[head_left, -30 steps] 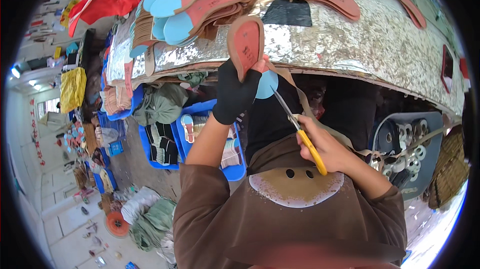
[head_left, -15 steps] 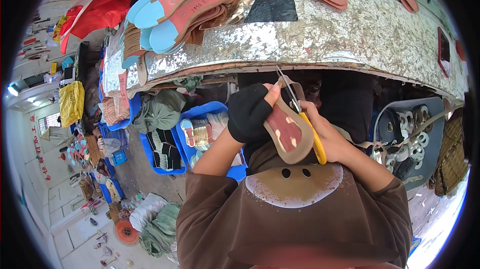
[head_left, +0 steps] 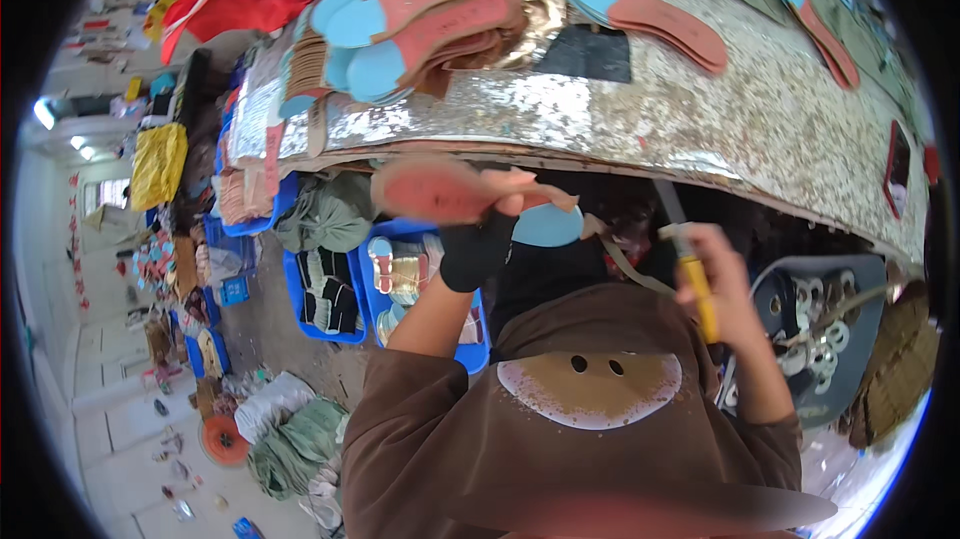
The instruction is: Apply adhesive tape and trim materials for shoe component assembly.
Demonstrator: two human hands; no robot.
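Note:
My left hand [head_left: 480, 249], in a black fingerless glove, is closed on an insole [head_left: 425, 189] just off the bench edge. The insole's reddish end points left and is smeared by motion. A light-blue oval piece [head_left: 548, 226] shows beside the fingers; I cannot tell if it is the same insole's other end. A thin tan strip [head_left: 635, 271] hangs to the right of it. Apart from the insole, my right hand [head_left: 722, 274] grips scissors with yellow handles [head_left: 698, 291], blades pointing up toward the bench edge.
Piled insoles [head_left: 430, 34] lie on the worn bench [head_left: 690, 114], with another stack [head_left: 665, 29] farther right. A phone-like red-edged object [head_left: 897, 169] lies at the right. Blue bins [head_left: 330, 337] of shoe parts stand lower left. A grey tub [head_left: 850, 339] of rolls is at my right.
The insole has swung left and turned, away from the scissors. My right hand has moved right with the scissors, clear of the insole. The view has shifted slightly.

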